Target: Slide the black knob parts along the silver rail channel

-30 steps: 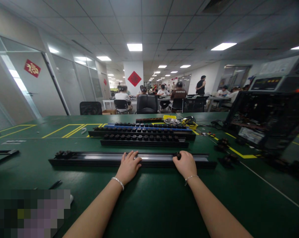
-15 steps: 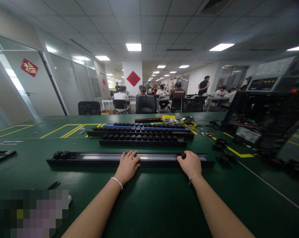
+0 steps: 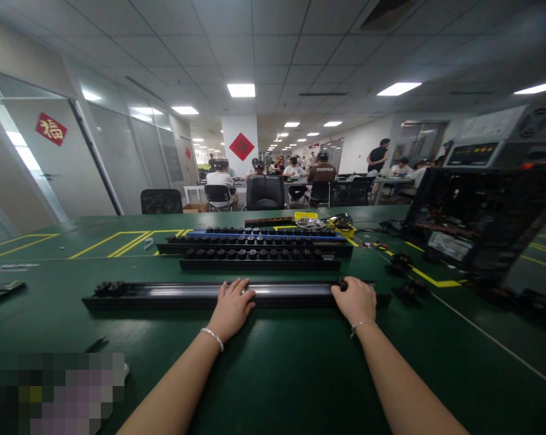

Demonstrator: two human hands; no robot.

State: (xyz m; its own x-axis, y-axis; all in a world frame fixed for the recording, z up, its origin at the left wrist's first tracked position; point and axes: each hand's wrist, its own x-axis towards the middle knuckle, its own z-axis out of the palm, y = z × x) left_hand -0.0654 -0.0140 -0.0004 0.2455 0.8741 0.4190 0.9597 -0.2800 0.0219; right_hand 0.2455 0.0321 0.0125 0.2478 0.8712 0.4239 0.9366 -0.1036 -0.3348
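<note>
A long black rail [image 3: 182, 293] with a shiny metallic channel lies crosswise in front of me. My left hand [image 3: 234, 307] rests on its middle, fingers spread over the channel. Near the rail's right end, my right hand [image 3: 358, 300] is closed around a small black knob-like part [image 3: 342, 284], most of which the fingers hide. A pair of similar black parts [image 3: 110, 289] sits in the left end of the channel. Beyond it lie a shorter black rail [image 3: 259, 263] and a longer one [image 3: 173, 248], both lined with several such parts.
An open computer case [image 3: 454, 217] stands at the right, with loose black parts [image 3: 409, 293] before it. Cables [image 3: 340, 222] and a yellow tray [image 3: 306, 215] lie at the back of the green table [image 3: 282, 374]. A dark pointed tool [image 3: 96, 344] is at the left.
My right hand has shifted slightly to the right along the rail with the small black part. My left hand stays on the rail's middle. The camera view has tilted a little.
</note>
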